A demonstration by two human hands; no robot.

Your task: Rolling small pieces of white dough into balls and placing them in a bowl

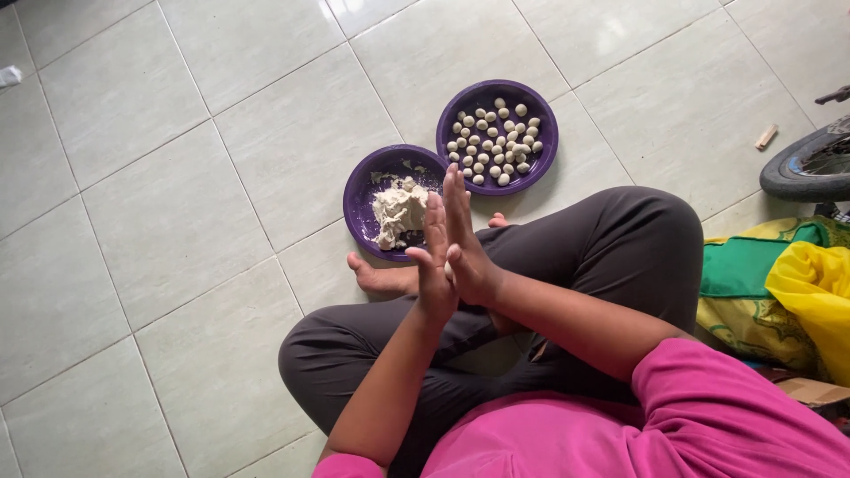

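My left hand (434,270) and my right hand (467,243) are pressed flat together, palm to palm, fingers straight, above my crossed legs in dark trousers. A small pale bit of dough (448,268) shows between the palms. Just beyond the fingertips lies a purple plate (354,190) with a rough lump of pale dough (397,211). A second purple plate (542,158) behind it to the right holds several small round dough balls (496,142). My bare foot (381,279) rests by the near plate.
Pale floor tiles (177,177) surround me. A bicycle tyre (801,168) stands at the right edge, with a small wooden piece (766,136) near it. Yellow and green cloth (815,283) lies beside my right knee.
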